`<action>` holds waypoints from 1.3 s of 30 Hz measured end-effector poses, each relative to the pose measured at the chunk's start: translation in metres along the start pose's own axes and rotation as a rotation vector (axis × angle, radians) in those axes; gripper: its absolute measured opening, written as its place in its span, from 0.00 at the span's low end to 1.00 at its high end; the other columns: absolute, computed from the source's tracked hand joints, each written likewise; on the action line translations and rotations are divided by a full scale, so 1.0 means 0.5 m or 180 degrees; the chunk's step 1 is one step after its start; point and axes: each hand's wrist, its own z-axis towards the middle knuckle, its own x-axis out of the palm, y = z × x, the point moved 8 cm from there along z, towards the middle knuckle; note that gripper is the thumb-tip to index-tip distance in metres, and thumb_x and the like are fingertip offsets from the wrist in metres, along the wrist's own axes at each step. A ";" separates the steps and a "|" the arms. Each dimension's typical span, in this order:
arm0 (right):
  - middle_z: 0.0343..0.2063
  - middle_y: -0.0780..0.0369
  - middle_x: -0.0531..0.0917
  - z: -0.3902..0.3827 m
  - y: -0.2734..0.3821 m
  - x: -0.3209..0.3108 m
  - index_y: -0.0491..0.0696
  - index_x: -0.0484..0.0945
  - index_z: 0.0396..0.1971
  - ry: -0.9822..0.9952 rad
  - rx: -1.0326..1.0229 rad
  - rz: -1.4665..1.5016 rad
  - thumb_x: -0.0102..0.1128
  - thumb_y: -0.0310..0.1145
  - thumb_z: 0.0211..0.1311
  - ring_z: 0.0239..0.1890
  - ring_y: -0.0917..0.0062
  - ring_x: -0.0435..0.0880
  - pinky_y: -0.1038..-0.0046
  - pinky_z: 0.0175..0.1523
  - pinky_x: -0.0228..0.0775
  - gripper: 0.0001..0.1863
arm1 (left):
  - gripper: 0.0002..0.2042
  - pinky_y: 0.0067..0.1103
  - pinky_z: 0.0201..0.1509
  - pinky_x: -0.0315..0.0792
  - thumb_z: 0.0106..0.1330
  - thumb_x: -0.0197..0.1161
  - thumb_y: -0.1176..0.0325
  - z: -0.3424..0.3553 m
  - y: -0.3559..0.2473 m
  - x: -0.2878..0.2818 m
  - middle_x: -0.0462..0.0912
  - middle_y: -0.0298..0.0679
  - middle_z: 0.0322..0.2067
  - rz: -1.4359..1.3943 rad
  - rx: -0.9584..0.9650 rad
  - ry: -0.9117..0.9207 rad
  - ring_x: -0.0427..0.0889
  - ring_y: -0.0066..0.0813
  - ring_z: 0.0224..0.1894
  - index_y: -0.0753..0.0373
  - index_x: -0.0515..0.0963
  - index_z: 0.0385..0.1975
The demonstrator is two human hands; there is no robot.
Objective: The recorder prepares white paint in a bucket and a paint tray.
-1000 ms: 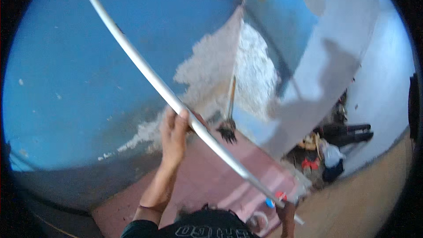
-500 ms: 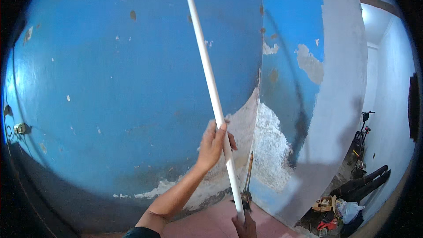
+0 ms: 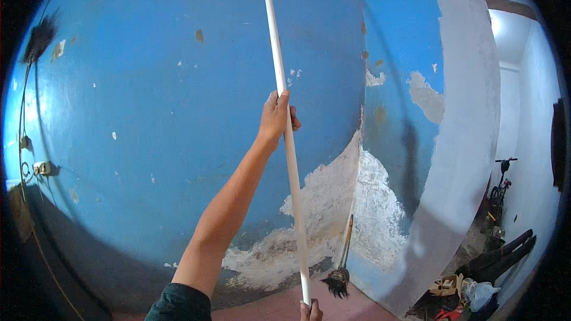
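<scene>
A long white pole (image 3: 291, 169) runs nearly upright through the middle of the view, tilted slightly left, and its top leaves the picture. My left hand (image 3: 275, 116), arm stretched up in a dark sleeve, is closed round it above the middle of the view. At the bottom edge, my right hand (image 3: 311, 311) grips the pole's lower end; only part of that hand shows. Behind the pole rises a blue wall (image 3: 160, 107) with chipped spots and a large patch of bare, peeling plaster (image 3: 324, 202) low down by the corner.
A broom with dark bristles (image 3: 338, 282) leans in the corner above the pink floor (image 3: 267, 303). At left are a wall socket (image 3: 43, 168), cables and a dark bristly duster (image 3: 40, 38). On the right, a doorway shows a small bicycle (image 3: 501, 181), dark tubes (image 3: 496, 255) and bags (image 3: 477, 293).
My left hand has risen higher, with its arm stretched further. The pole stands a little more upright, and the view has shifted somewhat left.
</scene>
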 end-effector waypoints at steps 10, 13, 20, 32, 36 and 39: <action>0.20 0.60 0.71 0.207 0.588 -0.030 0.42 0.68 0.44 -0.0369 -0.1576 0.0066 0.44 0.41 0.74 0.17 0.74 0.68 0.70 0.22 0.62 0.15 | 0.22 0.20 0.18 0.71 0.76 0.44 0.52 -0.166 0.029 0.031 0.68 0.32 0.22 -0.0403 0.0002 0.0556 0.75 0.21 0.16 0.64 0.64 0.59; 0.18 0.64 0.68 0.223 0.564 0.023 0.44 0.67 0.42 0.0063 -0.0877 0.0661 0.43 0.41 0.75 0.17 0.79 0.67 0.74 0.22 0.60 0.14 | 0.22 0.20 0.19 0.72 0.76 0.44 0.52 -0.160 0.027 0.003 0.68 0.31 0.22 -0.0246 0.0028 0.0551 0.76 0.21 0.16 0.64 0.65 0.57; 0.21 0.58 0.74 0.138 0.270 0.164 0.42 0.69 0.38 0.0436 -0.0695 -0.0120 0.53 0.47 0.68 0.21 0.66 0.75 0.62 0.27 0.66 0.20 | 0.19 0.19 0.16 0.67 0.75 0.49 0.54 -0.132 0.070 -0.105 0.67 0.30 0.21 0.0070 0.0023 0.0166 0.71 0.19 0.14 0.64 0.67 0.53; 0.36 0.51 0.80 0.047 0.077 0.299 0.43 0.74 0.43 0.1238 -0.0484 -0.1098 0.57 0.44 0.64 0.39 0.58 0.81 0.61 0.44 0.73 0.18 | 0.14 0.14 0.12 0.61 0.67 0.62 0.55 -0.205 0.107 -0.354 0.67 0.26 0.16 0.0683 -0.0113 -0.0684 0.66 0.12 0.13 0.60 0.73 0.36; 0.44 0.52 0.78 -0.001 -0.048 0.242 0.46 0.75 0.47 0.1405 -0.0023 -0.1082 0.58 0.42 0.65 0.44 0.61 0.80 0.62 0.49 0.73 0.18 | 0.14 0.13 0.14 0.59 0.71 0.58 0.58 -0.305 0.173 -0.500 0.69 0.25 0.18 0.1052 0.0141 -0.0731 0.63 0.10 0.15 0.62 0.79 0.44; 0.40 0.51 0.80 -0.098 -0.183 0.155 0.45 0.77 0.43 0.1234 0.0741 -0.1208 0.59 0.41 0.65 0.42 0.62 0.81 0.63 0.48 0.73 0.16 | 0.13 0.13 0.14 0.57 0.71 0.58 0.61 -0.382 0.218 -0.603 0.68 0.25 0.17 0.1082 0.0017 -0.0913 0.63 0.10 0.15 0.64 0.79 0.45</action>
